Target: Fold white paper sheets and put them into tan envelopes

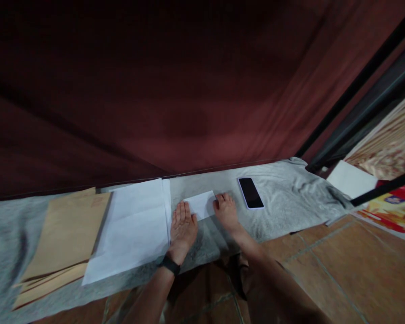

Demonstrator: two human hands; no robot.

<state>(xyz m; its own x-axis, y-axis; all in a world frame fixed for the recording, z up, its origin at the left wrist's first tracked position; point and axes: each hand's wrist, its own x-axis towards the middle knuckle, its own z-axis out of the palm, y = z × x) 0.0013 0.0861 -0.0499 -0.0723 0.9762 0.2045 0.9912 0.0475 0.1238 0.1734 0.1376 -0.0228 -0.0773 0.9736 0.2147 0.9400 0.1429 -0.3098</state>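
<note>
A small white piece of paper [200,205], which looks folded, lies flat on the grey cloth. My left hand [183,226] rests flat at its left end, fingers stretched out, with a dark band on the wrist. At the right end, my right hand [227,211] has its fingers curled over the paper's edge, the thumb close to it. To the right of that hand lies a phone [251,193] with a dark screen and pale case. Large white sheets [131,225] are stacked just left of my left hand.
Brown paper envelopes [65,234] lie in a pile at the far left. The grey cloth [283,193] covers a narrow surface against a dark red fabric wall [202,112]. Black poles [357,94] and a colourful printed package [394,207] are at the right, above the tiled floor [351,261].
</note>
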